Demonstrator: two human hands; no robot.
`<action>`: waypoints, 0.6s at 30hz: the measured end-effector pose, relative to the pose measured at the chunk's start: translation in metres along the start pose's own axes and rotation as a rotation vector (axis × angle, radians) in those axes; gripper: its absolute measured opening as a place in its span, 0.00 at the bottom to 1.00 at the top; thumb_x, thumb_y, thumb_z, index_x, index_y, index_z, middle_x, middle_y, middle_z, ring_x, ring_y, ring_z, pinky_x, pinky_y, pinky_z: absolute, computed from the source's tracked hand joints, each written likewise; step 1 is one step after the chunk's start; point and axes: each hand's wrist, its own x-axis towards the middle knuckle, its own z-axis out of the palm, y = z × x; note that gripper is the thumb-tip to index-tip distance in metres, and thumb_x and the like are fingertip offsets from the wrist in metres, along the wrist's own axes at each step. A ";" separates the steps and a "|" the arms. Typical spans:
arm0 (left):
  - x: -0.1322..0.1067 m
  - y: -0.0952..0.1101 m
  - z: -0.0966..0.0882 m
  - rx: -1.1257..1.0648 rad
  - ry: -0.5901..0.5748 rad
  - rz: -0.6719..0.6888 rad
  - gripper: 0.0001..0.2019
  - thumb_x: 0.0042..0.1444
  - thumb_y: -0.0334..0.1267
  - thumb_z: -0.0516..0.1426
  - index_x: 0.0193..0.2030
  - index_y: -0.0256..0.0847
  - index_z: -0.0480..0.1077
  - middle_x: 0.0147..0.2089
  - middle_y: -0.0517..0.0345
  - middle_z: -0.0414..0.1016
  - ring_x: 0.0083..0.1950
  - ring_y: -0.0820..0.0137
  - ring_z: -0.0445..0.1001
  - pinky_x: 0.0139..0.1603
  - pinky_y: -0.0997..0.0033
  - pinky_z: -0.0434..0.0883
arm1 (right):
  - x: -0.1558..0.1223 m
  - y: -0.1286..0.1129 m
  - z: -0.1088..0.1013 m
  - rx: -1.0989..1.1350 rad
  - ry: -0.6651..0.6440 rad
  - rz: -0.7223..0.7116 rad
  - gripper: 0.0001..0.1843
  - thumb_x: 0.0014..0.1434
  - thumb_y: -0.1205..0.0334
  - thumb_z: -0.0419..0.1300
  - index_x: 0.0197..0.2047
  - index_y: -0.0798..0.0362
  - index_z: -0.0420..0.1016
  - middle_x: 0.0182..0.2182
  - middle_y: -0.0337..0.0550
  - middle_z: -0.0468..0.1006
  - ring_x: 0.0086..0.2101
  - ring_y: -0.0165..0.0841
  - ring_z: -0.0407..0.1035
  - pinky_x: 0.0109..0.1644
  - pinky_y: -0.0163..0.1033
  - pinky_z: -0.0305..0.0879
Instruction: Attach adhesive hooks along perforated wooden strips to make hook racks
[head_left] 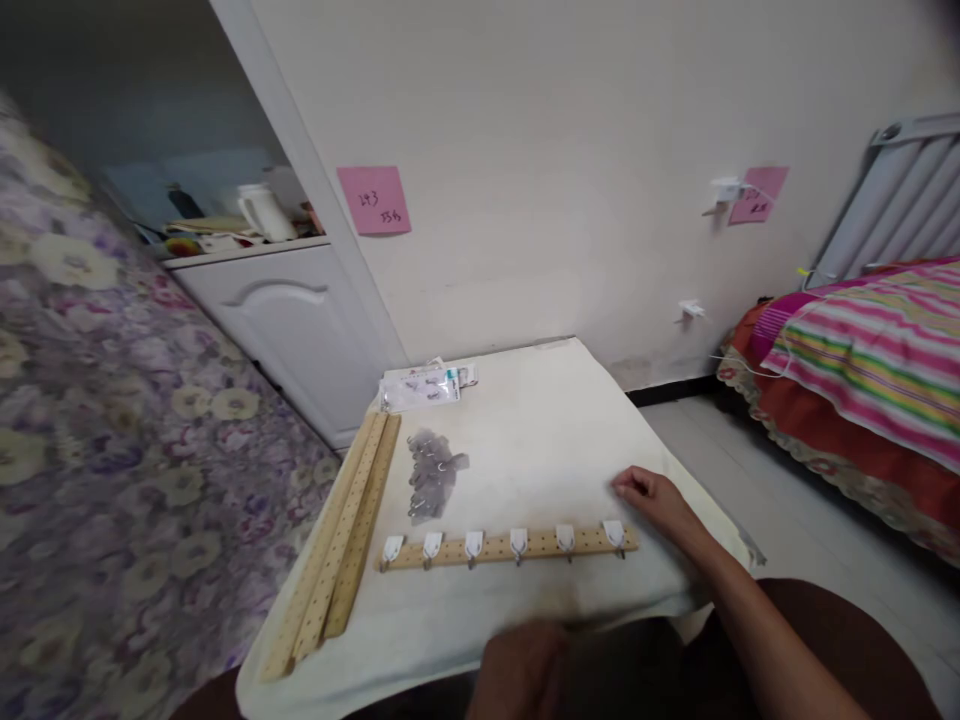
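Observation:
A short perforated wooden strip [495, 547] lies across the front of the table, with several white hooks [518, 543] spaced along it, their metal ends towards me. Just beyond its right end, my right hand [654, 502] is by the tabletop, fingers curled in and thumb close to them; nothing shows in it. My left hand [525, 668] is low at the table's front edge, dark and blurred, so its fingers cannot be made out. To the left of centre lies a pile of clear pieces with metal hooks [433, 475].
Long perforated wooden strips [341, 540] lie side by side along the left of the cloth-covered table [540, 420]. Plastic packets [420, 388] sit at its back left corner. A flowered curtain [150, 450] hangs at left; a bed [862, 350] stands at right.

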 end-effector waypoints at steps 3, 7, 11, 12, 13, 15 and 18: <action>-0.026 -0.022 -0.020 -0.012 0.104 -0.094 0.12 0.63 0.38 0.44 0.41 0.47 0.68 0.34 0.61 0.74 0.34 0.73 0.72 0.37 0.76 0.68 | -0.001 -0.006 0.007 -0.053 0.039 -0.055 0.10 0.54 0.56 0.54 0.31 0.53 0.71 0.29 0.42 0.74 0.32 0.35 0.66 0.37 0.38 0.62; -0.049 -0.062 -0.037 0.076 0.281 -0.217 0.11 0.64 0.40 0.45 0.40 0.46 0.67 0.34 0.62 0.74 0.34 0.74 0.73 0.36 0.76 0.67 | -0.003 -0.031 0.029 -0.144 0.011 -0.178 0.08 0.56 0.59 0.53 0.30 0.53 0.71 0.29 0.42 0.73 0.32 0.34 0.66 0.38 0.38 0.61; -0.056 -0.093 -0.042 0.190 0.372 -0.268 0.10 0.63 0.42 0.46 0.40 0.46 0.67 0.34 0.62 0.75 0.35 0.73 0.74 0.36 0.76 0.67 | -0.011 -0.075 0.068 -0.306 -0.088 -0.318 0.06 0.55 0.63 0.55 0.30 0.52 0.73 0.32 0.42 0.74 0.36 0.34 0.65 0.44 0.40 0.58; -0.056 -0.097 -0.042 0.208 0.378 -0.264 0.10 0.63 0.41 0.46 0.39 0.46 0.68 0.34 0.62 0.75 0.34 0.73 0.74 0.36 0.76 0.67 | -0.013 -0.085 0.079 -0.361 -0.115 -0.320 0.05 0.54 0.63 0.57 0.31 0.52 0.74 0.32 0.42 0.75 0.38 0.35 0.65 0.45 0.40 0.56; -0.056 -0.099 -0.041 0.223 0.383 -0.262 0.11 0.63 0.41 0.46 0.38 0.46 0.68 0.33 0.62 0.75 0.34 0.73 0.74 0.36 0.76 0.67 | -0.016 -0.095 0.091 -0.423 -0.151 -0.330 0.04 0.53 0.62 0.59 0.33 0.51 0.75 0.34 0.42 0.75 0.39 0.36 0.64 0.46 0.41 0.55; -0.056 -0.101 -0.040 0.245 0.392 -0.266 0.11 0.63 0.41 0.45 0.37 0.45 0.68 0.32 0.63 0.75 0.33 0.74 0.74 0.35 0.77 0.67 | -0.018 -0.109 0.114 -0.556 -0.231 -0.340 0.09 0.50 0.60 0.62 0.36 0.51 0.76 0.36 0.42 0.75 0.41 0.38 0.63 0.47 0.43 0.53; -0.058 -0.102 -0.038 0.269 0.408 -0.252 0.12 0.63 0.40 0.46 0.37 0.46 0.69 0.31 0.62 0.75 0.33 0.74 0.74 0.35 0.77 0.67 | -0.017 -0.119 0.141 -0.721 -0.306 -0.331 0.13 0.46 0.59 0.64 0.37 0.52 0.76 0.38 0.46 0.74 0.43 0.41 0.61 0.47 0.44 0.51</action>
